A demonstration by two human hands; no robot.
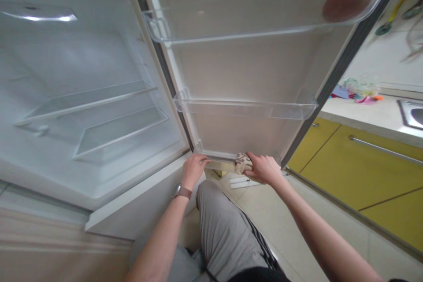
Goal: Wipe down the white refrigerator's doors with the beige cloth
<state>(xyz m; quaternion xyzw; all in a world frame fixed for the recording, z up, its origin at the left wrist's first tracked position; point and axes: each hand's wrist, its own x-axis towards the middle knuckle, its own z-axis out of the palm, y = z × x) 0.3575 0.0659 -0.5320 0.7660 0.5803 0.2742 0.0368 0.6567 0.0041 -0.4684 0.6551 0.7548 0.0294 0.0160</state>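
An open fridge door [244, 66] stands in front of me, with two clear door bins. My right hand [262, 168] is closed round a crumpled patterned cloth [242, 163], pressed against the door's bottom edge. My left hand [194, 168], with a watch on the wrist, grips the same bottom edge near the hinge side, fingers curled over it. The fridge interior [82, 97] to the left is white, with glass shelves.
A brown round object [348, 1] lies in the upper door bin [264, 13]. Yellow cabinets [366, 163] and a counter with a steel sink [413, 114] stand to the right. My grey-trousered knee [221, 224] is below the hands, over a tiled floor.
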